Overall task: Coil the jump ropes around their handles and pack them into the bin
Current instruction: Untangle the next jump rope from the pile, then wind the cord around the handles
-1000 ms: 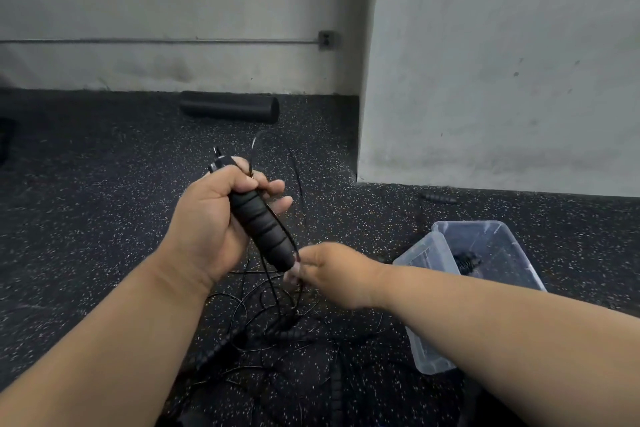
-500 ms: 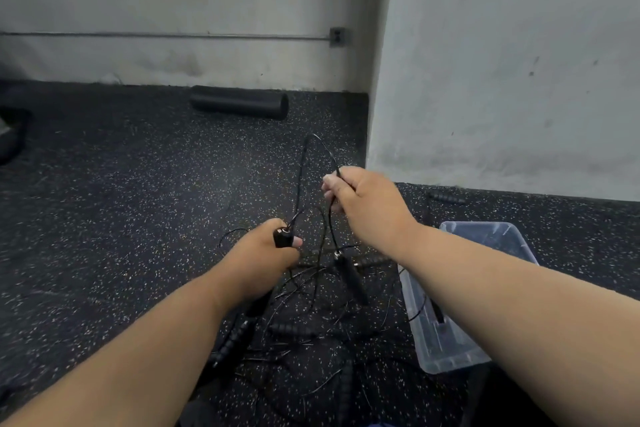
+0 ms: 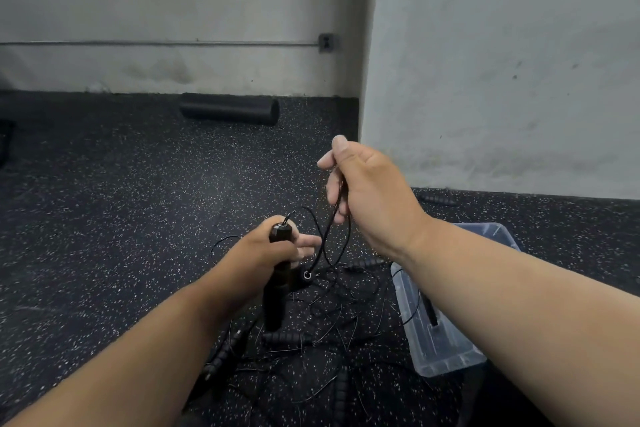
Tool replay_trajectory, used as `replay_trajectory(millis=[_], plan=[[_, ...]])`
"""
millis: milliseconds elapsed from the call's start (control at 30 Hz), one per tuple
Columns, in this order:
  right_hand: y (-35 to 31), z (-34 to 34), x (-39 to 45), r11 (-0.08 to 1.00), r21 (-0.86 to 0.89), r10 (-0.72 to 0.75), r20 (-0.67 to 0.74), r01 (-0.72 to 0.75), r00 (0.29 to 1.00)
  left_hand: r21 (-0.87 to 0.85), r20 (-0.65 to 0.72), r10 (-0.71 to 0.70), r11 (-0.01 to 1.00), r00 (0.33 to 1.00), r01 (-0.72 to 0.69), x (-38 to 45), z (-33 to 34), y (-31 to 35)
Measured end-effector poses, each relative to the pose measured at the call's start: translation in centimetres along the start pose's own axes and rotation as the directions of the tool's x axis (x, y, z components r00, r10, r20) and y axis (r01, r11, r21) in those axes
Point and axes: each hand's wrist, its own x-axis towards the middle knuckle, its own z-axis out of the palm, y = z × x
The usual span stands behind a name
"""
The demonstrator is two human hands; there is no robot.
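My left hand [image 3: 266,253] grips a black jump-rope handle [image 3: 277,291] held nearly upright, its cap end on top. A thin black cord [image 3: 323,239] runs from that cap up into my right hand [image 3: 363,191], which pinches it above and to the right of the handle. Beneath my hands a tangle of black cords and ribbed handles [image 3: 287,338] lies on the floor. A clear plastic bin [image 3: 440,354] stands to the right, partly behind my right forearm, with a dark handle inside.
Black speckled rubber floor [image 3: 104,218] all around. A black foam roller [image 3: 230,108] lies by the far wall. A grey wall corner [image 3: 367,114] juts out at right; one loose handle [image 3: 436,199] lies at its base.
My right hand has lifted the cord higher and further right. The left hand has turned the handle upright, showing more of it.
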Motion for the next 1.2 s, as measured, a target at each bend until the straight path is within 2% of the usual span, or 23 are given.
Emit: replay_trajectory(millis=[100,233,333,433,533,633,700,800,900,967,1000,1200], plan=[[-0.7,-0.2,0.4,0.964,0.251,0.108,-0.068,-0.088,0.992,-0.008,0.127,-0.011,1.0,0.992,0.012,0.1,0.1,-0.1],[-0.9,-0.8,0.9,0.887,0.434,0.228,-0.12,-0.155,0.966,-0.004,0.278,-0.07,0.997,0.958,0.074,-0.4,1.1,-0.5],[-0.5,-0.9,1.0,0.834,0.519,0.273,-0.097,-0.185,0.957,0.032,0.308,-0.075,0.997,0.948,0.068,-0.7,1.9,-0.8],[-0.3,-0.9,1.0,0.821,0.54,0.25,-0.044,-0.187,0.967,0.08,0.317,-0.069,0.996,0.946,0.046,-0.7,2.5,-1.0],[-0.3,-0.9,1.2,0.829,0.534,0.217,-0.033,-0.166,0.976,0.119,0.237,-0.049,0.993,0.97,0.021,-0.5,2.9,-1.3],[0.0,-2.0,1.8,0.887,0.427,0.237,-0.091,-0.177,0.967,-0.038,0.147,-0.012,0.999,0.989,0.018,-0.1,2.5,-1.3],[0.7,-3.0,1.9,0.943,0.196,0.289,-0.084,-0.268,0.954,-0.176,0.069,0.021,0.984,0.997,-0.008,0.1,2.0,-0.8],[2.0,-3.6,0.9,0.894,-0.235,0.413,0.1,-0.382,0.905,-0.376,-0.061,0.054,0.924,0.997,-0.073,0.4,1.1,0.4],[3.4,-2.8,-1.1,0.822,-0.464,0.519,0.369,-0.331,0.771,-0.54,-0.124,0.08,0.831,0.989,-0.135,0.6,0.7,1.2],[4.3,-1.8,-2.3,0.818,-0.515,0.529,0.495,-0.258,0.689,-0.582,-0.146,0.075,0.8,0.986,-0.147,0.6,0.6,1.4],[4.6,-1.3,-2.7,0.824,-0.513,0.522,0.517,-0.242,0.678,-0.583,-0.149,0.075,0.798,0.986,-0.149,0.6,0.6,1.5],[5.0,-0.2,-3.6,0.875,-0.376,0.47,0.51,-0.305,0.72,-0.564,-0.114,0.076,0.816,0.991,-0.128,0.2,1.1,1.5]])
